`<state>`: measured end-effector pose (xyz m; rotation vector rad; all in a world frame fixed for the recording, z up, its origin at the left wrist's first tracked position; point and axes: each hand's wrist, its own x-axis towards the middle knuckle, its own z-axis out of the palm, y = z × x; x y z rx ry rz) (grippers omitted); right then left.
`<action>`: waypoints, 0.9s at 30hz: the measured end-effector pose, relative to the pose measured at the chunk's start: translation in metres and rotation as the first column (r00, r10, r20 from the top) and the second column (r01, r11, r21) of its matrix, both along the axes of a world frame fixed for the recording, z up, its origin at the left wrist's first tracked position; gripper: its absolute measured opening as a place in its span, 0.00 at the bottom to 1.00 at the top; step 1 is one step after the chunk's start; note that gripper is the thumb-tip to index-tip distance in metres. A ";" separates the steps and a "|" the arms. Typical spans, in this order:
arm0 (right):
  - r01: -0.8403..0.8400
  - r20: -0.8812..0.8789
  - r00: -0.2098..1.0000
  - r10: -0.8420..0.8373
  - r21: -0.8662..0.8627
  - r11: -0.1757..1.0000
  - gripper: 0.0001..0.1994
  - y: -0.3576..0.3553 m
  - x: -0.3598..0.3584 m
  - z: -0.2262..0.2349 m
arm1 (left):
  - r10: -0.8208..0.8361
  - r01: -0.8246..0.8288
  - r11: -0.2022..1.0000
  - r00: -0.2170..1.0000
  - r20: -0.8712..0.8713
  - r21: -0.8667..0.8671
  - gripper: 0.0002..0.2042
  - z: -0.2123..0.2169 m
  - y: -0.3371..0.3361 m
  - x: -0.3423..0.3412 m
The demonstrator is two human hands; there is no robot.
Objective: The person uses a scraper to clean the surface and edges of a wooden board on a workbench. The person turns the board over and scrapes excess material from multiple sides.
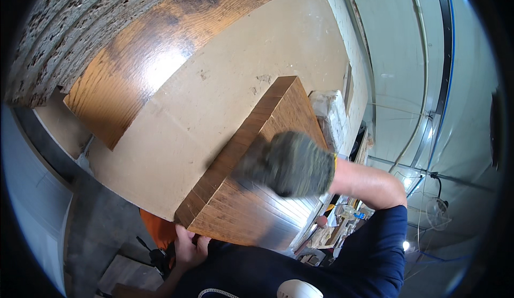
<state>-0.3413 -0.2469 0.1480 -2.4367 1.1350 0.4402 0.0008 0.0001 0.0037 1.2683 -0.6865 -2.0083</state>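
Observation:
A thick brown wooden panel (262, 191) with visible grain lies tilted across the bench, its long edge (235, 151) turned up toward the far left. Over this panel is my right hand (294, 161) in a dark camouflage-patterned work glove, smeared by motion. Its fingers look curled round a dark, blurred thing at the panel's upper edge, too smeared to name. At the panel's near left corner, my bare left hand (190, 247) grips the edge, with part of its fingers hidden.
Beneath the panel is a tan board surface (176, 132). A glossy orange-brown wooden board (139, 73) lies at the far left, beside ridged, flaking material (80, 35). To the panel's right sits a white wrapped bundle (329, 116). Tools and clutter (340, 217) stand beyond my right forearm.

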 end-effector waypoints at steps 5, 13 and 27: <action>0.190 -0.351 0.889 -0.293 -0.300 0.935 0.16 -0.047 -0.044 -0.012 | -0.080 0.085 0.993 0.995 0.060 -0.086 0.21 -0.002 0.003 0.005; 0.316 0.126 0.909 -0.397 0.414 0.854 0.20 0.013 0.016 -0.005 | -0.052 0.054 0.997 0.998 0.041 -0.048 0.19 0.001 0.000 0.001; 0.200 -0.031 0.979 -0.201 0.323 0.925 0.19 0.014 0.034 -0.020 | -0.042 0.049 0.992 0.997 0.058 -0.120 0.15 0.011 -0.010 -0.001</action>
